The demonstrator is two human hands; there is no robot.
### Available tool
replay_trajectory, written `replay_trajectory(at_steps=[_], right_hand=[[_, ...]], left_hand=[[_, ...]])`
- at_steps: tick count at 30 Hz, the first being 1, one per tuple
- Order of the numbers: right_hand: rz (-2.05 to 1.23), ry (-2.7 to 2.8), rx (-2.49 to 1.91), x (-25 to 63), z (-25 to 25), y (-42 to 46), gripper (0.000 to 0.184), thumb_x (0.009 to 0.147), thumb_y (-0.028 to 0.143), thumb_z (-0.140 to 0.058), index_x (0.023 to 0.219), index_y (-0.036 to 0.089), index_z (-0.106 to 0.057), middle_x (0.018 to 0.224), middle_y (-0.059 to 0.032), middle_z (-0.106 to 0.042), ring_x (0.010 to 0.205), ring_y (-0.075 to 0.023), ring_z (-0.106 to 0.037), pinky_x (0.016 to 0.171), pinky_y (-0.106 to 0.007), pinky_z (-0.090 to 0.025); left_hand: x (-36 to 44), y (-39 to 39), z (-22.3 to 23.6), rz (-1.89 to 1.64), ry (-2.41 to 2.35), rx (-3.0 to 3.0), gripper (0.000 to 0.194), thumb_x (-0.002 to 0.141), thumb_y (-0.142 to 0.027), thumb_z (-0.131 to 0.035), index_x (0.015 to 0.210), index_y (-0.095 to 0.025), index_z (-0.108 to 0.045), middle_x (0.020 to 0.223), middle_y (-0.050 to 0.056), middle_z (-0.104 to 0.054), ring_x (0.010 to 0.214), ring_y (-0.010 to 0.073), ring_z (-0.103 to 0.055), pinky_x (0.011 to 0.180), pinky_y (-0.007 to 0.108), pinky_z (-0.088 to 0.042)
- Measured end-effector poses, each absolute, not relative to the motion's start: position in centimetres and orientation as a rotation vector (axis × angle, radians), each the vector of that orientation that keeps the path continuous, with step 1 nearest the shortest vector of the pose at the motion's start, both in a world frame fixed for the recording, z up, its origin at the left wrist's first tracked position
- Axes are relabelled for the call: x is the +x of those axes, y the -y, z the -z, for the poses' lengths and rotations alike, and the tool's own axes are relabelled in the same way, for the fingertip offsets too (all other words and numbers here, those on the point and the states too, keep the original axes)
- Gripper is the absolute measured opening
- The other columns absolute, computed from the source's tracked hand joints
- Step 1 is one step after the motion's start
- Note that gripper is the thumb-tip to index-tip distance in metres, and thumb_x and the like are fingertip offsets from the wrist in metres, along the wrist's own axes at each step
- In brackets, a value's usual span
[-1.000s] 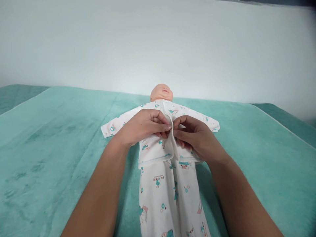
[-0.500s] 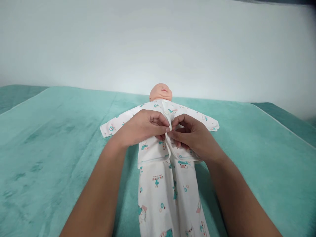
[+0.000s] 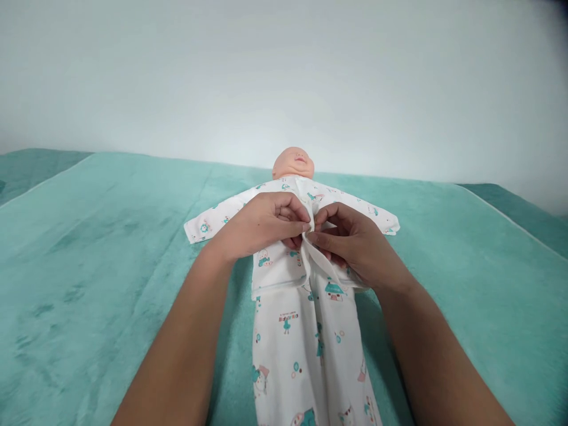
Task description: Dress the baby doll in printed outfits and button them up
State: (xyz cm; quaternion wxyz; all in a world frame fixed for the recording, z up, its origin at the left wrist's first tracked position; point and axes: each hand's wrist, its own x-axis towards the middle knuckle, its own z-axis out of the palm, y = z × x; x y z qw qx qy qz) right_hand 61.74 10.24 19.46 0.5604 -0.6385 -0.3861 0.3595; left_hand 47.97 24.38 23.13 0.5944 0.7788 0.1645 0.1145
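Note:
A baby doll (image 3: 293, 162) lies on its back, head away from me, in a white printed jacket (image 3: 277, 269) and matching trousers (image 3: 288, 355). My left hand (image 3: 277, 222) pinches one front edge of the jacket at mid-chest. Close against it, my right hand (image 3: 348, 236) pinches the other front edge between thumb and fingers. Below my fingers the two edges part and the right one curls outward. Any button between my fingertips is hidden. Both jacket sleeves are spread out to the sides.
The doll rests on a green plush blanket (image 3: 110, 266) that spreads to both sides. Behind it rises a plain pale wall (image 3: 284, 77). A darker green cloth (image 3: 523, 207) shows beyond the blanket's edge at the far right.
Both hands stay pinched on the jacket front. The right front edge has turned outward, widening the gap below my fingers. The whole view has shifted slightly.

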Motion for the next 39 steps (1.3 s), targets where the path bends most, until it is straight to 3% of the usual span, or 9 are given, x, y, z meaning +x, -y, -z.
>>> replay_trajectory(at_steps=[11, 19, 25, 28, 31, 34, 36, 39], right_hand=[[-0.876, 0.899, -1.443, 61.7, -19.3, -10.3, 0.025, 0.078, 0.031, -0.075, 0.089, 0.022, -0.055, 0.065, 0.0076, -0.051, 0.042, -0.0036, -0.037, 0.040, -0.019, -0.029], [-0.854, 0.942, -1.436, 61.6, -19.6, -10.2, 0.033, 0.082, 0.049, -0.073, 0.087, 0.021, -0.057, 0.063, 0.0059, -0.053, 0.044, -0.0053, -0.042, 0.041, -0.020, -0.031], [-0.870, 0.959, -1.403, 61.8, -19.7, -10.0, 0.030, 0.085, 0.048, -0.071, 0.086, 0.021, -0.057, 0.062, 0.0061, -0.052, 0.045, -0.0054, -0.041, 0.041, -0.020, -0.028], [-0.770, 1.033, -1.405, 61.6, -19.7, -9.9, 0.032, 0.088, 0.050, -0.066, 0.083, 0.020, -0.057, 0.063, 0.0045, -0.053, 0.048, -0.0068, -0.043, 0.044, -0.022, -0.031], [-0.557, 1.182, -1.448, 60.5, -18.7, -8.9, 0.031, 0.090, 0.049, -0.064, 0.082, 0.021, -0.056, 0.064, 0.0035, -0.052, 0.054, -0.0097, -0.046, 0.053, -0.025, -0.038], [-0.158, 1.334, -1.501, 59.0, -16.2, -6.4, 0.024, 0.086, 0.042, -0.071, 0.096, 0.022, -0.061, 0.091, -0.0037, -0.061, 0.083, -0.0175, -0.059, 0.076, -0.034, -0.049], [0.087, 1.365, -1.528, 58.3, -14.1, -4.2, 0.029, 0.084, 0.037, -0.072, 0.108, 0.023, -0.063, 0.113, -0.0091, -0.059, 0.106, -0.0234, -0.058, 0.093, -0.041, -0.048], [0.277, 1.233, -1.631, 58.3, -11.6, -1.7, 0.024, 0.090, 0.032, -0.063, 0.113, 0.024, -0.064, 0.116, -0.0098, -0.058, 0.111, -0.0239, -0.057, 0.098, -0.044, -0.047]], left_hand=[[48.6, -24.4, -22.1, -0.408, -0.319, 1.710, 0.012, 0.076, -0.015, -0.067, 0.086, -0.019, -0.061, 0.070, -0.004, -0.062, 0.059, 0.0092, -0.062, 0.059, 0.023, -0.056], [48.5, -24.4, -21.9, -0.411, -0.290, 1.645, 0.010, 0.079, -0.020, -0.068, 0.086, -0.019, -0.061, 0.073, -0.003, -0.061, 0.059, 0.0081, -0.060, 0.060, 0.022, -0.054], [48.8, -23.9, -22.5, -0.368, -0.289, 1.708, 0.007, 0.083, -0.021, -0.064, 0.089, -0.019, -0.061, 0.068, -0.004, -0.060, 0.057, 0.0084, -0.057, 0.056, 0.021, -0.048], [48.9, -22.5, -21.7, -0.532, -0.337, 1.753, 0.005, 0.086, -0.024, -0.060, 0.089, -0.020, -0.059, 0.064, -0.005, -0.055, 0.055, 0.0086, -0.053, 0.054, 0.022, -0.044], [47.3, -20.2, -19.4, -0.799, -0.444, 1.898, 0.004, 0.089, -0.024, -0.057, 0.091, -0.021, -0.059, 0.073, -0.003, -0.057, 0.066, 0.0110, -0.055, 0.064, 0.025, -0.046], [43.8, -18.0, -15.9, -0.963, -0.458, 2.094, 0.011, 0.089, -0.020, -0.056, 0.098, -0.022, -0.062, 0.101, 0.004, -0.063, 0.095, 0.0166, -0.059, 0.081, 0.031, -0.049], [41.6, -17.0, -13.8, -1.121, -0.474, 2.118, 0.019, 0.089, -0.016, -0.055, 0.104, -0.023, -0.063, 0.115, 0.006, -0.059, 0.109, 0.0192, -0.056, 0.089, 0.034, -0.048], [40.0, -16.3, -11.6, -1.193, -0.545, 2.122, 0.027, 0.089, -0.011, -0.050, 0.109, -0.023, -0.063, 0.114, 0.006, -0.058, 0.108, 0.0187, -0.057, 0.089, 0.034, -0.048]])
